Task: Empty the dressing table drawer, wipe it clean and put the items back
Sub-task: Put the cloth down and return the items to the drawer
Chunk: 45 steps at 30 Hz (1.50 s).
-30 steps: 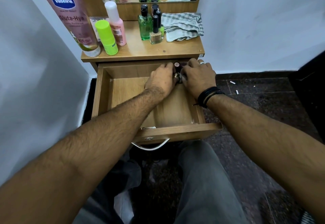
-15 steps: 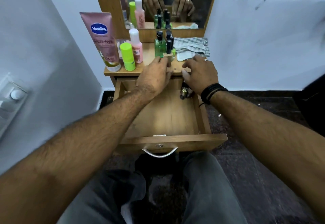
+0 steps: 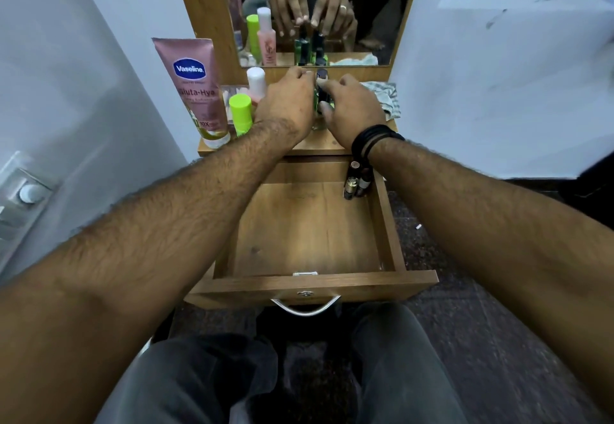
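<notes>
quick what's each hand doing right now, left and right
Left hand: fingers curled round the small green dark-capped bottles on the tabletop.
Right hand: fingers curled round the same cluster of bottles from the other side.

The pink tube (image 3: 196,91) on the tabletop reads "Vaseline" and "Gluta-Hya".

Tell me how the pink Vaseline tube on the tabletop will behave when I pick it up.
The Vaseline tube stands upright on its narrow cap, tall above it, so a nudge would probably topple it. Its flat, soft-looking body likely gives under squeezing. It probably won't roll once lying down.
</notes>
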{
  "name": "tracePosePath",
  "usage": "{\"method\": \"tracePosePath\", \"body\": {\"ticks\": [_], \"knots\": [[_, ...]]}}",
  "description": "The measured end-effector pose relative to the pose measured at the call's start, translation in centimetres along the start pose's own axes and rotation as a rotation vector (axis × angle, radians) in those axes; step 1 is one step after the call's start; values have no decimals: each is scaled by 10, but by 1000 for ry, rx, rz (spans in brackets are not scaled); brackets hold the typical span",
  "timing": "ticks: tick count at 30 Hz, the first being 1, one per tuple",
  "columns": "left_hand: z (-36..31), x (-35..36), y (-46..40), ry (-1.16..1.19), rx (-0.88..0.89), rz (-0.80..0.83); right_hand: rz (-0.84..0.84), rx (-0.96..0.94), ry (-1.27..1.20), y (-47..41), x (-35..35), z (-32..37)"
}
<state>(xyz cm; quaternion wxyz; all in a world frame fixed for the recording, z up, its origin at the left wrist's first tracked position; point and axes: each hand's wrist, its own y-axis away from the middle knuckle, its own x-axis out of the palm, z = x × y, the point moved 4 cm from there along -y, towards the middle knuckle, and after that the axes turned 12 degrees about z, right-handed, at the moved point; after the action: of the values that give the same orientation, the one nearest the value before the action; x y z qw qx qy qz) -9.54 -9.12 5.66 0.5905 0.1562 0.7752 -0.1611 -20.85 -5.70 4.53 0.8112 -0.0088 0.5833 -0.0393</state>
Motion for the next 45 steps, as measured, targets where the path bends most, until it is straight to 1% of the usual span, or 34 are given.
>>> {"method": "tracePosePath", "body": {"ticks": [3,8,12,17,27,33,36,39,42,45], "knots": [[2,4,-4,-12,-10,23,-8,-4,6,-3,2,0],[1,-5,-7,-4,16,-18,-51,-19,-16,-4,1,1],[2,-8,-9,-31,-24,-16,-81,-41,-54,-4,-2,3],[1,-10,-10,-9,-18,-30,-110,-49,-76,-3,-4,3],[3,-11,-2,0,-23,-14,-117,-55,-113,1,-5,3],[3,-21,21,27,-25,-19,-122,-58,-144,21,-23,4],[2,-25,39,33,-27,7,-83,-41,-173,40,-33,2],[-3,-24,56,39,-6,55,4,-21,-157,60,-34,-5],[-13,-10,72,72,31,126,106,4,-107,78,-26,-12],[-22,13,83,70,36,191,173,46,-58,89,-11,-25]]}}
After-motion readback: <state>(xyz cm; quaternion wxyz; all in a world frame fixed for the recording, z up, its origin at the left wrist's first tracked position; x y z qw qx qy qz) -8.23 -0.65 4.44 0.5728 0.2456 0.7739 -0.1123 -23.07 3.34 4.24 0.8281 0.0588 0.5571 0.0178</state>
